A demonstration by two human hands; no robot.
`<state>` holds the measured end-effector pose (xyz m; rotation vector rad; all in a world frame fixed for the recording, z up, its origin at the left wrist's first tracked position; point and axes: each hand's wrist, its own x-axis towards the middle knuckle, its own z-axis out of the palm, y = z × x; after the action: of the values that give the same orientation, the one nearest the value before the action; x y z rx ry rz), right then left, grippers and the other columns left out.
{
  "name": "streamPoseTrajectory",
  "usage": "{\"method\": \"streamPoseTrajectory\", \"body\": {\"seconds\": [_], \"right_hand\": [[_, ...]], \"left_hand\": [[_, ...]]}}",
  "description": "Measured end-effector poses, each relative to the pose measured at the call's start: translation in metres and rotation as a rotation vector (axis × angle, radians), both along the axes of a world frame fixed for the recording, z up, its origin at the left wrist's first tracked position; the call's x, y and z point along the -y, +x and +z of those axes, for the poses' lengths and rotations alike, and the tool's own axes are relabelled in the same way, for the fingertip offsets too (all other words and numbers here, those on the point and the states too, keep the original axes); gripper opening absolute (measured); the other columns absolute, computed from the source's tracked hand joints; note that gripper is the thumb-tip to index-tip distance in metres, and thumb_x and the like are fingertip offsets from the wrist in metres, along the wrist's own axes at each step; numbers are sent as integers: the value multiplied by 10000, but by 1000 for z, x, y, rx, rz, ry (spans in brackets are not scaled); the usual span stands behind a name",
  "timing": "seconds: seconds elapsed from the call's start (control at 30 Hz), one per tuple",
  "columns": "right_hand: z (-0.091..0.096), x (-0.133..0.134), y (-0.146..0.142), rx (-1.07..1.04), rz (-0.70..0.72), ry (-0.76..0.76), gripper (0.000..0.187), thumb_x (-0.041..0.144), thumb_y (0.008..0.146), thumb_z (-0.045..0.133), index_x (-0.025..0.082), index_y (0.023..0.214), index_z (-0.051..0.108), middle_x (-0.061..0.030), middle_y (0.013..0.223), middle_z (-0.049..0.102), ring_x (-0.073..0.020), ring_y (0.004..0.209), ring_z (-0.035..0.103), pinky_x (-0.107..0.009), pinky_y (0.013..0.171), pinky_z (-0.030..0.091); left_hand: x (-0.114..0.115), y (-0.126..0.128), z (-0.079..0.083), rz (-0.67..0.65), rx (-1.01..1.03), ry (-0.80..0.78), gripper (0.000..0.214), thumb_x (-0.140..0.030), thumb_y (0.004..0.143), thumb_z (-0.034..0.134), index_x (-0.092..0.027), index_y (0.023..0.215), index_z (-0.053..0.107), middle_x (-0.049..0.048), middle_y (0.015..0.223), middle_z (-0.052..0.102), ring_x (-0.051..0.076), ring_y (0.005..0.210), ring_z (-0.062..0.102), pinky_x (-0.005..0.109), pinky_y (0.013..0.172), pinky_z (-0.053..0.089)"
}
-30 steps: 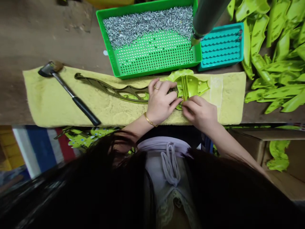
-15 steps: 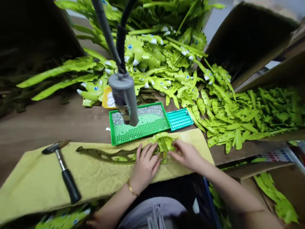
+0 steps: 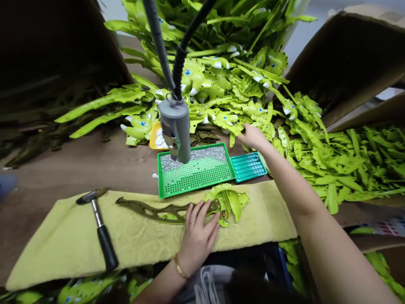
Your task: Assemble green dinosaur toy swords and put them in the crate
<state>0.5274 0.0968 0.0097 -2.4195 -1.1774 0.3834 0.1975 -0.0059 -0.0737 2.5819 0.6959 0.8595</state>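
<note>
On the yellow cloth (image 3: 139,245) lies a toy shell made of a curved olive part (image 3: 152,210) with cut-outs and a lime-green dinosaur-head half (image 3: 236,202). Near their joint, my left hand (image 3: 200,236) holds the toy down, its fingers laid over the olive part and its thumb towards the head. A small mechanism (image 3: 224,214) shows inside the shell. My right hand (image 3: 255,137) is reaching forward into the pile of lime-green dinosaur parts (image 3: 221,86). Its fingertips are partly hidden among them, and I cannot make out anything held.
A gray hanging power screwdriver (image 3: 174,131) partly covers a green tray (image 3: 196,185) of tiny screws. Beside it stand a teal tray (image 3: 248,166) and a yellow dish (image 3: 154,141). A hammer (image 3: 103,238) lies on the cloth at left; cardboard boxes (image 3: 335,63) stand behind at right.
My right hand has left the toy and moved forward into the green pile. My left hand stays on the toy. The whole view has shifted somewhat.
</note>
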Motion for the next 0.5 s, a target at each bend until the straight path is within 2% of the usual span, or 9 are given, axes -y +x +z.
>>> {"method": "streamPoseTrajectory", "body": {"seconds": [0.1,0.17,0.23,0.3,0.37,0.4,0.47,0.5], "right_hand": [[9,22,10,-166,-27,106,381,306,801,527,137,1131,613,-77,887,685,-176,775,633,-317,710,527],[11,47,8,-290,-54,207,422,362,842,434,148,1175,578,-29,770,621,-122,626,560,-251,561,471],[7,79,-10,-459,-123,405,487,409,835,418,157,1237,525,-1,713,544,-107,554,485,-233,483,411],[-7,116,-46,-567,-225,643,547,438,824,430,177,1305,449,0,718,517,-117,549,477,-244,477,421],[-27,156,-95,-457,-267,733,570,436,869,370,216,1392,319,-37,790,572,-152,608,554,-292,532,496],[-37,176,-119,-355,-214,707,550,423,904,309,254,1425,257,-55,832,606,-172,633,594,-323,551,526],[-49,216,-156,-96,52,606,546,389,923,261,364,1464,189,-52,873,662,-218,650,644,-373,520,546],[-50,234,-166,-48,123,592,509,417,902,329,457,1409,296,-22,860,674,-235,642,651,-391,504,549]], "left_hand": [[-3,-1,5,-14,9,-12,234,-177,881,603,-204,1093,699,167,1327,563,334,1281,480,610,1063,395],[-9,2,13,-37,63,-42,259,-157,878,598,-184,1122,682,176,1334,553,326,1296,472,583,1068,409],[-17,15,23,-52,151,-148,255,-168,885,591,-169,1127,671,170,1305,574,297,1278,500,531,1074,429],[-26,35,32,-88,220,-395,247,-241,893,598,-174,1122,660,148,1237,624,268,1213,564,491,1066,454],[-32,59,40,-200,276,-768,380,-342,861,643,-178,1201,602,146,1206,648,263,1149,621,470,1025,496],[-33,69,44,-272,314,-967,498,-382,835,668,-178,1272,543,157,1219,644,266,1119,644,458,984,527],[-31,80,48,-392,366,-1306,673,-414,804,694,-184,1372,417,177,1237,633,264,1018,693,410,844,593],[-29,80,49,-436,355,-1422,699,-404,802,699,-191,1389,386,176,1218,640,252,944,712,375,758,610]]}}
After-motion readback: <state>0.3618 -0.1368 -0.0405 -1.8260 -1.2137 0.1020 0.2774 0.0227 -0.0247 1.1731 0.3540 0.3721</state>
